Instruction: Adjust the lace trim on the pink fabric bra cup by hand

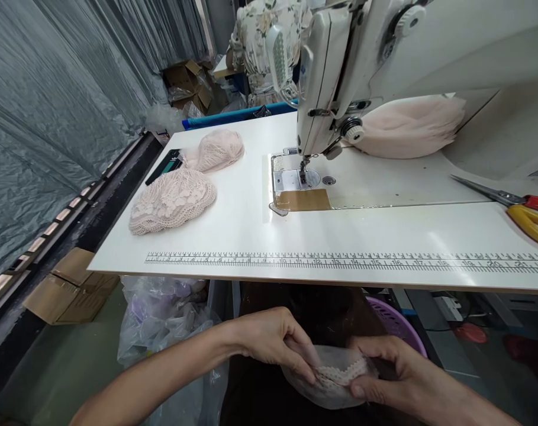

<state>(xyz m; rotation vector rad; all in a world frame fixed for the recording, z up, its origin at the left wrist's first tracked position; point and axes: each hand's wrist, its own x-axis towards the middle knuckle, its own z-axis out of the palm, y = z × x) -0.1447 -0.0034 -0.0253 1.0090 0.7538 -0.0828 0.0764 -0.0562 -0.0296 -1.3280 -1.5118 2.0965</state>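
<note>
Below the table's front edge, over the lap, a sheer pale piece with a lace edge (335, 384) is stretched between both hands. My left hand (280, 343) pinches its left side, thumb and fingers closed on the fabric. The right side of the same piece is gripped by my right hand (388, 373), with the thumb on the lace. Two pink lace pieces lie at the table's left: a nearer one (173, 200) and a farther one (219, 149). A dark flat object (162, 167) is partly beneath them.
A white sewing machine (326, 77) stands over the white table (233, 236). Pale pink fabric (406, 127) lies under its arm. Scissors (512, 201) rest at the right. Below are a purple basket (397, 322), plastic bags (162, 313) and a cardboard box (73, 287). A person in floral clothing (260, 44) is beyond.
</note>
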